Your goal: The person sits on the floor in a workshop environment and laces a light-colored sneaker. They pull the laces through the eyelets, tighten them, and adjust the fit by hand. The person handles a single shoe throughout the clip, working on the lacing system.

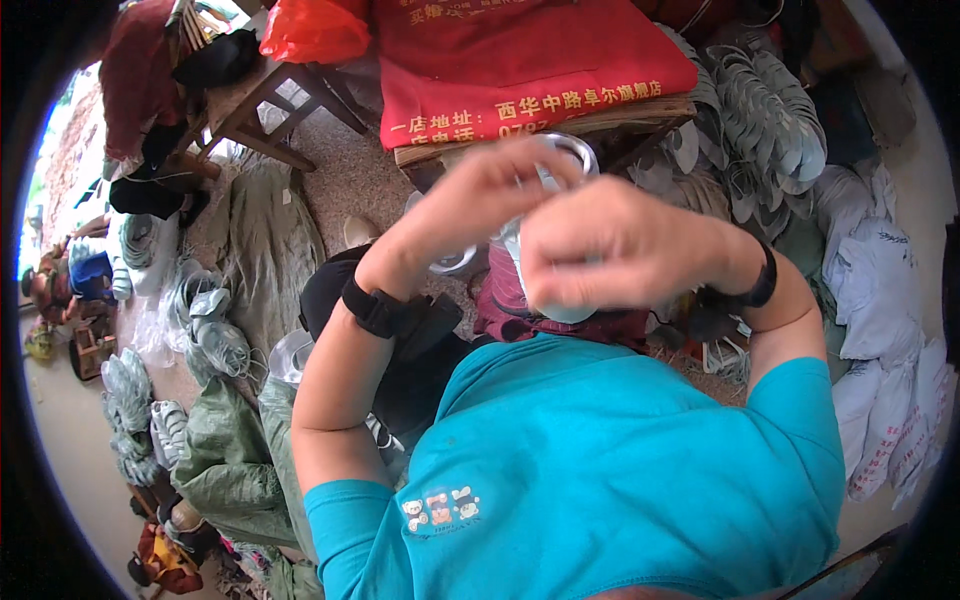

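Observation:
My left hand point(485, 195) and my right hand point(625, 245) are close together in front of my chest, both smeared by motion. The left hand's fingers bend inward beside a shiny silvery ring point(580, 148). My right hand is closed, its fingers curled in; what it grips is mostly hidden. A pale, smooth piece point(512, 245) shows between the hands, and a rounded whitish end point(568, 314) sticks out below the right hand. Dark red cloth point(500, 300) lies beneath, over my lap.
Ahead is a wooden table point(440, 153) covered with a red printed cloth point(530, 60). Bundles of pale curved pieces point(765, 115) are piled at the right, near white sacks point(875, 290). Green woven sacks point(225, 465) and more bundles lie left. A wooden stool point(265, 110) stands far left.

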`<state>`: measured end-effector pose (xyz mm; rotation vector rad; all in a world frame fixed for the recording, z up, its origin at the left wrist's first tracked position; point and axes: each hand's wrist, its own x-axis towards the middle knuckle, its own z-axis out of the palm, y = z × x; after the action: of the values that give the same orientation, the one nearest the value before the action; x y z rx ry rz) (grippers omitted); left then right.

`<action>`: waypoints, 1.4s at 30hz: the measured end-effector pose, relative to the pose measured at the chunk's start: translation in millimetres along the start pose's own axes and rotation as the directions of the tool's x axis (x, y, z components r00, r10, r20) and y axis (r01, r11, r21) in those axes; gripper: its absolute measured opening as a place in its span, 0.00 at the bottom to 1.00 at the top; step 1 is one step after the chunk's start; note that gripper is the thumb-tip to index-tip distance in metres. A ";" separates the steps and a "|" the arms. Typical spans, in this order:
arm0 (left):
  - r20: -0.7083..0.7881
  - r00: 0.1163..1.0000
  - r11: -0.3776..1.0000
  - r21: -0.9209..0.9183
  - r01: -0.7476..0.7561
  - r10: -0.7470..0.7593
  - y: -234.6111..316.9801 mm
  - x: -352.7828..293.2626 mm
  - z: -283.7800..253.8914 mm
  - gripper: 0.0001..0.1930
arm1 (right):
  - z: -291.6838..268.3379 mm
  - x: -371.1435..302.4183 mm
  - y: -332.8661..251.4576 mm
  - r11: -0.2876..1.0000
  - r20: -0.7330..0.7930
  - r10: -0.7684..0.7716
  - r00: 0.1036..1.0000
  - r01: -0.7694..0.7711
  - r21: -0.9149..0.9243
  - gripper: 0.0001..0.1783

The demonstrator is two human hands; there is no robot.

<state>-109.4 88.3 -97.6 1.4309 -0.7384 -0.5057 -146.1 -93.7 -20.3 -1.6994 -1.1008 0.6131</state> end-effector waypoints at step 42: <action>-0.682 0.648 0.884 -0.467 -0.031 -0.338 -38.0 -51.9 -30.9 0.15 | 42.0 -7.4 100.0 0.568 -0.228 -0.263 0.938 -0.040 -0.822 0.14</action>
<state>-118.4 143.0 -142.5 1.1159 0.1918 -0.1450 -144.4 -91.7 -129.0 -2.3744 -1.3295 -0.3795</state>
